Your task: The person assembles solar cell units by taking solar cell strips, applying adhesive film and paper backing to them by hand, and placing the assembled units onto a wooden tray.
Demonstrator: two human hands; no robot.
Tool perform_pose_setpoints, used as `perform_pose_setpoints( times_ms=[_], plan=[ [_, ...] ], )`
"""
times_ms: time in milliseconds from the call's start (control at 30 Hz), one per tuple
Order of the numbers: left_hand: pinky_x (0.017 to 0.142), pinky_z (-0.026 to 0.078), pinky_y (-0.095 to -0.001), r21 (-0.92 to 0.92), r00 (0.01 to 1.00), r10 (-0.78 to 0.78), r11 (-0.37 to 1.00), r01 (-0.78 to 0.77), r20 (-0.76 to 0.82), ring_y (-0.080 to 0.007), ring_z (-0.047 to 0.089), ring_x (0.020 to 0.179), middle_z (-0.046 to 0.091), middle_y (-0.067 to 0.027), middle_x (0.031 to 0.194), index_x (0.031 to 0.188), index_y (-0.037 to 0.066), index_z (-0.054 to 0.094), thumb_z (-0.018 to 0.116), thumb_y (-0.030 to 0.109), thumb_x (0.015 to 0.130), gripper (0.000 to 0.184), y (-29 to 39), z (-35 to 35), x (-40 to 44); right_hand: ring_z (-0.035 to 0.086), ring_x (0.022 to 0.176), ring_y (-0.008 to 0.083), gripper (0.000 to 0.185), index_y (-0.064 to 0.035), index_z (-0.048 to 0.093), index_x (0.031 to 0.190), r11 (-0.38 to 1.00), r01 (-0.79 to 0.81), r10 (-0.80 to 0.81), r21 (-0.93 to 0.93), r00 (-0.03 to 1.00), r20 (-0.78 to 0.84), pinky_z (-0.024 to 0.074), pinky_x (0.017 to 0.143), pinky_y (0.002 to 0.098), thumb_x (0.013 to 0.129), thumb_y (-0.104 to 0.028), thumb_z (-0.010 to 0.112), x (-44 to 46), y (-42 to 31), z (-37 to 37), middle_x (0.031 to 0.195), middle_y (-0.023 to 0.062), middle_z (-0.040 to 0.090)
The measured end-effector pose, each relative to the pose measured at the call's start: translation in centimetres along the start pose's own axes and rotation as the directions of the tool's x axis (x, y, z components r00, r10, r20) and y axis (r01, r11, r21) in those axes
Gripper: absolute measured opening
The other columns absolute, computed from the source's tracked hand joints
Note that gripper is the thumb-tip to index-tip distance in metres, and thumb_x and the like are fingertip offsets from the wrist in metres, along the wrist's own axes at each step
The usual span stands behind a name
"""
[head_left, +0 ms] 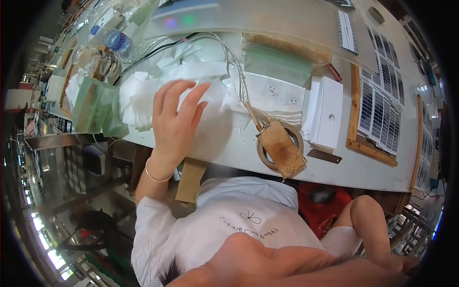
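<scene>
A loose pile of thin white sheets (pixel 136 93) is spread on the left part of the white surface (pixel 217 143) and is partly hidden by the left grip (pixel 173 115). That grip is held out past the near edge, unclosed, with fingers parted and loosely curled; whether a sheet is touched cannot be told. The right grip (pixel 404 263) is seen only dimly, off the near right corner, and its state cannot be made out. The surface is surrounded by a cluttered room, and a red object (pixel 342 197) is half hidden below the near edge. Close to that edge, a stained block (pixel 282 148) is laid across a ring (pixel 261 156), with cables (pixel 232 60) led toward the far edge. Printed sheets (pixel 267 91) and a white box (pixel 330 112) are placed beyond. A labelled bottle (pixel 118 41) is set toward the far left corner. Near the right edge, gridded sheets (pixel 380 117) are contained in a wooden frame (pixel 355 110).
</scene>
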State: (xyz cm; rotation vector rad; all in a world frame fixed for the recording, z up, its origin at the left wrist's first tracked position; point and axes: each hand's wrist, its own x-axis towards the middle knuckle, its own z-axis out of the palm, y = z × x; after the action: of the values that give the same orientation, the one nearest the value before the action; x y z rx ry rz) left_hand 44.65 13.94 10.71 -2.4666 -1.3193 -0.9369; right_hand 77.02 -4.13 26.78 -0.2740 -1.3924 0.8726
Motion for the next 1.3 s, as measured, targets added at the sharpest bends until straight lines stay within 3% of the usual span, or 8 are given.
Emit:
perform_pose_setpoints(
  times_ms=[233,367,500,633,767,833,933,1300],
  plan=[
    [0.086,0.053,-0.0385,-0.015,0.987,0.120,0.993,-0.120,0.102,-0.0283,0.063,0.102,0.067,-0.0074,0.106,0.105,0.010,0.072,0.076,-0.004,0.076,0.033,-2.5,1.0,1.6,0.057,0.091,0.0237,0.028,-0.0040,0.057,0.094,0.997,-0.070,0.070,0.034,0.998,-0.008,0.0560,0.074,0.0346,0.082,0.020,0.066,0.5,0.1,-0.2,0.104,0.0078,0.043],
    [0.063,0.052,-0.0273,-0.374,0.916,-0.316,0.903,0.210,-0.249,-0.0169,0.065,0.079,0.070,-0.0079,0.100,0.106,0.005,0.068,0.070,-0.003,0.092,0.016,-3.4,-1.4,3.0,0.056,0.091,0.0236,0.028,-0.0039,0.057,0.094,0.999,-0.038,0.038,0.005,0.999,-0.011,0.0561,0.074,0.0347,0.082,0.020,0.066,0.0,0.1,-0.3,0.104,0.0078,0.043],
    [0.064,0.054,-0.0263,-0.440,0.646,-0.335,0.898,0.000,-0.686,-0.0203,0.067,0.078,0.067,-0.0174,0.094,0.109,-0.002,0.056,0.063,-0.006,0.097,0.014,-3.0,-3.3,1.3,0.056,0.091,0.0236,0.029,-0.0039,0.057,0.093,0.999,0.014,-0.013,-0.034,1.000,0.028,0.0563,0.074,0.0349,0.081,0.021,0.066,0.2,0.2,-0.1,0.104,0.0078,0.043],
    [0.076,0.055,-0.0339,-0.212,0.990,0.010,0.977,-0.039,-0.138,-0.0301,0.069,0.091,0.070,-0.0136,0.096,0.106,0.002,0.062,0.072,-0.014,0.079,0.032,0.0,-0.8,-1.7,0.056,0.090,0.0235,0.030,-0.0038,0.057,0.093,0.995,0.068,-0.065,-0.069,0.997,0.051,0.0565,0.073,0.0351,0.080,0.022,0.066,-0.2,0.2,-0.3,0.104,0.0077,0.044],
    [0.073,0.055,-0.0349,-0.395,0.994,-0.102,0.915,0.083,-0.029,-0.0291,0.066,0.087,0.067,-0.0134,0.101,0.110,0.001,0.066,0.067,-0.019,0.071,0.044,1.9,1.3,-4.0,0.056,0.090,0.0235,0.031,-0.0037,0.057,0.092,0.990,0.089,-0.081,-0.109,0.994,0.069,0.0566,0.073,0.0352,0.080,0.023,0.066,0.5,0.1,-0.6,0.104,0.0077,0.044],
    [0.072,0.055,-0.0346,-0.399,0.992,-0.125,0.911,0.109,-0.014,-0.0285,0.065,0.086,0.067,-0.0129,0.099,0.109,0.001,0.067,0.067,-0.019,0.071,0.043,2.3,1.3,-5.2,0.055,0.089,0.0228,0.034,-0.0035,0.057,0.089,0.965,-0.245,0.233,0.088,0.963,0.134,0.0567,0.072,0.0343,0.077,0.026,0.067,2.0,-0.4,-1.4,0.103,0.0070,0.045],
    [0.070,0.055,-0.0340,-0.402,0.991,-0.132,0.907,0.126,0.013,-0.0274,0.065,0.084,0.066,-0.0121,0.097,0.107,0.001,0.068,0.067,-0.019,0.071,0.042,2.5,1.1,-6.1,0.055,0.089,0.0225,0.031,-0.0035,0.057,0.087,0.988,0.032,-0.020,-0.154,0.997,0.078,0.0567,0.072,0.0324,0.078,0.024,0.069,0.5,0.4,-0.2,0.100,0.0071,0.045],
    [0.069,0.054,-0.0331,-0.441,0.994,-0.105,0.893,0.092,-0.006,-0.0268,0.064,0.084,0.066,-0.0123,0.096,0.107,0.001,0.067,0.065,-0.019,0.071,0.042,3.0,1.8,-6.4,0.055,0.095,0.0233,0.029,-0.0050,0.064,0.097,0.999,-0.028,0.027,-0.027,0.999,-0.019,0.0563,0.071,0.0323,0.080,0.014,0.077,0.2,0.2,-1.2,0.108,0.0058,0.045]
  ],
)
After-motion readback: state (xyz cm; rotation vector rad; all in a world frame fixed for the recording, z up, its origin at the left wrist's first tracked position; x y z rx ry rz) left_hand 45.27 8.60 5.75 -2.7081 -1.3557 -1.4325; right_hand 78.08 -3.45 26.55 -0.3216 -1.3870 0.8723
